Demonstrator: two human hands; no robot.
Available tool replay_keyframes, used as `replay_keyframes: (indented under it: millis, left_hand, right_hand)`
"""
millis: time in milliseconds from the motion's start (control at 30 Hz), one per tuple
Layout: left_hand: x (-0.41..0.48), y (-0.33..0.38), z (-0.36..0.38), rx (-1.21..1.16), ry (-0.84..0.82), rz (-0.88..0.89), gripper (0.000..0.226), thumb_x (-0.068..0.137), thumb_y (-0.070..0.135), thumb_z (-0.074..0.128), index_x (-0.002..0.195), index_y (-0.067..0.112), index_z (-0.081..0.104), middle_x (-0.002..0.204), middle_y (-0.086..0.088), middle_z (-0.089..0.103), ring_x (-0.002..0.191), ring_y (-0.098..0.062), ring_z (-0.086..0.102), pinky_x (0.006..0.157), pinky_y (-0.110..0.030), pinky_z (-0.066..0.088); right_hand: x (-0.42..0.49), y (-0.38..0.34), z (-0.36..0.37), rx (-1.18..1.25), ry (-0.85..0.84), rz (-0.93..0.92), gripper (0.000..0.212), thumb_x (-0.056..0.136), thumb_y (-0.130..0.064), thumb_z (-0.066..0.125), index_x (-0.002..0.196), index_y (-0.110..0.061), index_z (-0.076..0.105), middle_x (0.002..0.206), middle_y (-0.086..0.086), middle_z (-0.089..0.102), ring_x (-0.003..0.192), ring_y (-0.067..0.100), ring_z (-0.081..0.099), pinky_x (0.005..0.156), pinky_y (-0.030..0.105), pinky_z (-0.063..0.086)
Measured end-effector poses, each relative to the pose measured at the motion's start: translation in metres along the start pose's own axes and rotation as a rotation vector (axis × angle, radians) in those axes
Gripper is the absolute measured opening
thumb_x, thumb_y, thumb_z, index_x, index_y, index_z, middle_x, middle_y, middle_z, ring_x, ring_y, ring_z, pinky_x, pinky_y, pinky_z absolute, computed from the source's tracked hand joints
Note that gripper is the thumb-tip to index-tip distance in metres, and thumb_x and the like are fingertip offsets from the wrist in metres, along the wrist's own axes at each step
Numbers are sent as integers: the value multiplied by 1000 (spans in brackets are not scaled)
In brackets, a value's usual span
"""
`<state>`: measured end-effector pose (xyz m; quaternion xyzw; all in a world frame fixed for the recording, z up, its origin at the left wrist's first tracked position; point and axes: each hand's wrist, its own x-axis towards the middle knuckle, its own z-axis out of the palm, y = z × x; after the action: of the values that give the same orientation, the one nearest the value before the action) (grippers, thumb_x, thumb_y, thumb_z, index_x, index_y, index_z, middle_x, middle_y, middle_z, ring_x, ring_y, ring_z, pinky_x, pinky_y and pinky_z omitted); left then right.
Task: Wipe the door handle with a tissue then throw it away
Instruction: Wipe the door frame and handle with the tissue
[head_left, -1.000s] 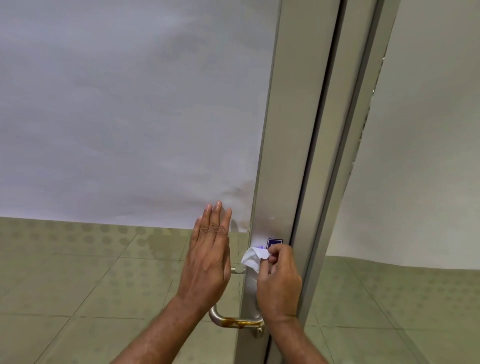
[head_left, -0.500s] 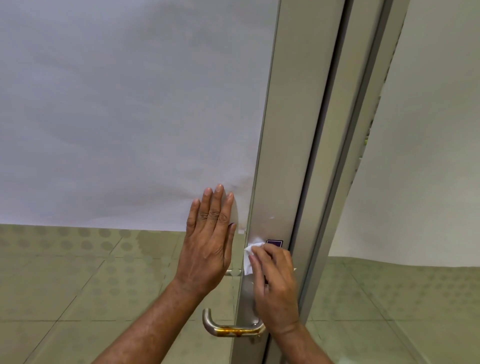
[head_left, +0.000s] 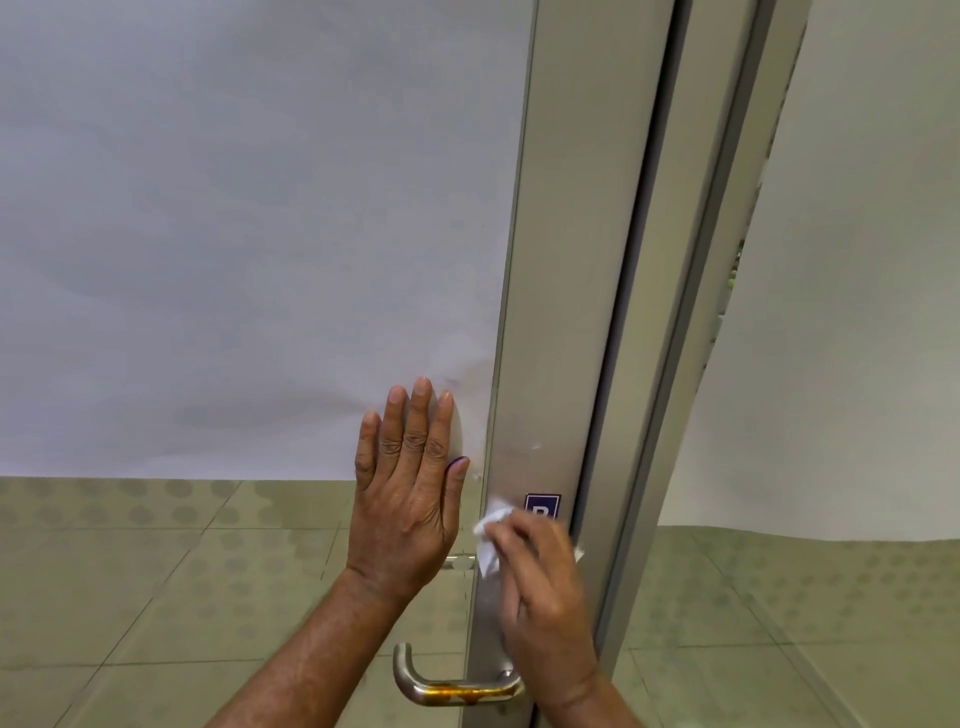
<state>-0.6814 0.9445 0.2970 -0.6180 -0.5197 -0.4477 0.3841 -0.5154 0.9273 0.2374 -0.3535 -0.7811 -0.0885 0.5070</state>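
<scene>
A metal lever door handle (head_left: 447, 688) with rusty stains sticks out leftward from the aluminium door frame (head_left: 550, 312) near the bottom of the view. My right hand (head_left: 545, 587) presses a crumpled white tissue (head_left: 488, 540) against the frame's plate above the handle, just under a small dark blue sticker (head_left: 542, 506). My left hand (head_left: 408, 493) lies flat on the glass door panel (head_left: 234, 234), fingers together and pointing up, holding nothing.
The glass panel is frosted white above and clear below, showing a tiled floor (head_left: 130, 571) behind it. A second frame post (head_left: 701, 312) and another frosted pane (head_left: 857, 260) stand to the right.
My right hand with the tissue has shifted slightly along the frame plate and opened flatter over it. The left hand has slid a little higher on the glass. The view has tilted.
</scene>
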Motion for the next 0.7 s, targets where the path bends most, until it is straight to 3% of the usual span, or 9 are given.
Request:
replay_keyframes:
  millis: [67,100,233,300,367,500,600,700]
  left_hand:
    - [1,0,1,1,10,9,58,112,34,24,164,13,9,175,-4,0,162,-24,2,132,-42,-2]
    - [2,0,2,4,16,11,58,112,34,24,164,13,10,175,-4,0,162,-24,2,132,-42,-2]
    - [6,-3,3,22,33,14,57,113,34,24,164,13,9,175,-3,-2,162,-24,1,132,-43,-1]
    - [4,-4,4,29,31,10,57,113,35,24,164,13,10,174,-3,-3,162,-24,0,132,-43,-1]
    - [3,-4,5,35,29,7,57,113,35,23,164,13,9,174,-3,-4,162,-23,-1,132,-42,-2]
    - [7,-3,5,39,36,19,58,113,36,22,164,14,6,174,-2,-8,161,-22,-4,131,-41,-4]
    - [5,-4,5,51,40,8,59,112,36,25,164,14,7,174,-2,-9,161,-22,-4,131,-42,-3]
    - [1,-5,6,54,43,4,59,112,36,26,164,14,8,174,-2,-8,161,-22,-3,131,-43,-2]
  right_hand:
    - [-24,6,2,-86,-129,-43,34,81,-12,78,115,-11,73,114,2,67,114,14,55,90,39,60]
    - [-30,9,3,-76,-163,-49,38,76,-12,82,113,-13,73,112,0,67,112,13,54,87,40,61]
    - [14,-8,-4,127,69,121,27,95,-14,52,118,-19,67,118,-8,55,110,6,55,97,19,51]
    - [32,-15,-4,107,153,150,28,97,-12,50,121,-20,63,120,-9,53,113,2,50,100,11,43]
    - [20,-14,-1,90,89,103,28,98,-15,48,120,-17,65,120,-7,54,113,3,51,101,15,45]
    - [-22,-2,-3,20,-77,58,23,92,-13,56,109,-11,72,112,0,61,105,14,58,89,37,60]
    - [5,-5,-6,73,36,119,26,90,4,60,109,-12,69,112,-3,57,105,13,57,88,29,56]
    - [40,-14,-6,109,209,148,27,95,-1,52,116,-14,64,116,-4,55,109,9,52,94,20,49]
